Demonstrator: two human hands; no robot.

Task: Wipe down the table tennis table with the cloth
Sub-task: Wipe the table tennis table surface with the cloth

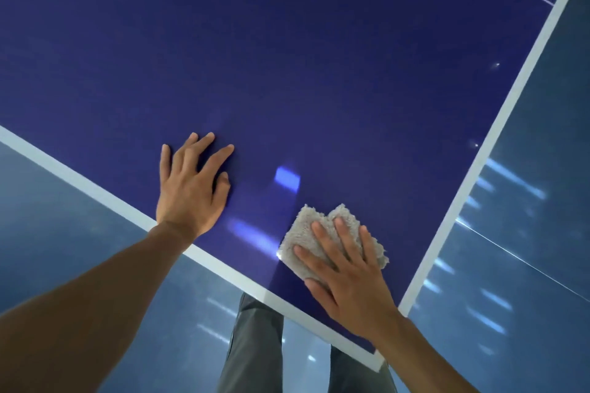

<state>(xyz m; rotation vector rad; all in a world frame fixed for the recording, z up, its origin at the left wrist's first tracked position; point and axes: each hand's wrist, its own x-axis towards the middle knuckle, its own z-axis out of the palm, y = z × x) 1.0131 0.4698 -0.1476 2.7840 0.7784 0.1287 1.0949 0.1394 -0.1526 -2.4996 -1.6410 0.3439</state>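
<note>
fluffy grey-beige folded terry cloth (pixel 322 239), lower centre-right of frame, lies near white-edged corner of glossy dark-blue table tennis table (pixel 287 57) | right hand (pixel 348 268) presses cloth, fingers straight | left hand (pixel 191 182) flat, fingers spread, on tabletop

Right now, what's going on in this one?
A person stands at a corner of a blue table tennis table. The right hand presses a grey cloth flat on the surface, close to the white edge line. The left hand rests on the table beside it, fingers spread, holding nothing. Most of the tabletop lies beyond the cloth.
</note>
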